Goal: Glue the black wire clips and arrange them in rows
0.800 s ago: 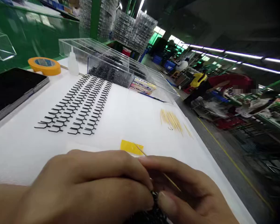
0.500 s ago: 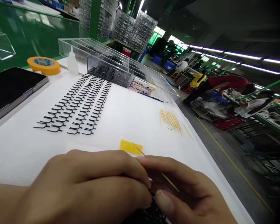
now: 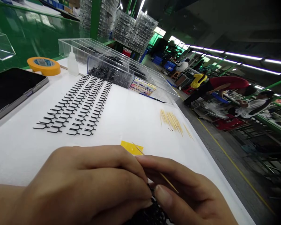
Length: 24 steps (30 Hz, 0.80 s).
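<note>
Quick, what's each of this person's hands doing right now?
Left hand: closed, gripping a black strip.
Right hand: closed, apparently holding a golden pin.

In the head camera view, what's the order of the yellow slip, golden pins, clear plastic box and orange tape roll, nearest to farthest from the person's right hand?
From the right hand:
1. Yellow slip, just ahead.
2. Golden pins, farther ahead on the right.
3. Clear plastic box, at the table's far side.
4. Orange tape roll, far left.
</note>
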Available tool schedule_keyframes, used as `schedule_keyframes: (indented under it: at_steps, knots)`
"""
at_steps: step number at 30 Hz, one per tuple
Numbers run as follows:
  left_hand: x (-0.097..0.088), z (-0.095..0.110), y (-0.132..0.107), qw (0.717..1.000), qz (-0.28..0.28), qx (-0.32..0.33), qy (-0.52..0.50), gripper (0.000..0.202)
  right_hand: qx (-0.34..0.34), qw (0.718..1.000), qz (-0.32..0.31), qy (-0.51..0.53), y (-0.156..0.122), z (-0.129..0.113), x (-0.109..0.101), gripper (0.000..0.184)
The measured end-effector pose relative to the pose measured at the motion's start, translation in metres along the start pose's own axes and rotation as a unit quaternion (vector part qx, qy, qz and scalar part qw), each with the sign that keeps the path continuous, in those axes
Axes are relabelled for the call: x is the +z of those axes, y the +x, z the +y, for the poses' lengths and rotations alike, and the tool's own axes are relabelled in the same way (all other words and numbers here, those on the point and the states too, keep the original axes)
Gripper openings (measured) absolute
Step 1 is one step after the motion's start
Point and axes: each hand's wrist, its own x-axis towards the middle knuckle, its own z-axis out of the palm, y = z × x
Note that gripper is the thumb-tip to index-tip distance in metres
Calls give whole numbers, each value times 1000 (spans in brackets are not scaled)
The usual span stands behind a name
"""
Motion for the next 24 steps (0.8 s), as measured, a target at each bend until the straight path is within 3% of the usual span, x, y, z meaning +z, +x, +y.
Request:
schedule_keyframes:
  at_steps: [3, 8, 12, 18, 22, 24]
  knots:
    - [5, -7, -1, 1000, 3, 5, -5, 17, -17, 999, 21, -33, 0, 0, 0, 24]
    - [9, -14, -4, 1000, 3, 15, 9, 13, -31, 998, 14, -58, 0, 1, 1, 27]
    - [8, -17, -4, 999, -1, 35, 11, 14, -4, 1000, -1, 16, 0, 1, 3, 26]
    - [8, -30, -1, 997, 11, 61, -55, 5, 13, 987, 27, 156, 6, 2, 4, 22]
    - [5, -32, -2, 998, -8, 9, -68, 7, 11, 996, 23, 86, 5, 1, -1, 21]
    - [5, -34, -3, 996, -3, 35, -81, 9, 4, 999, 26, 44, 2, 0, -2, 23]
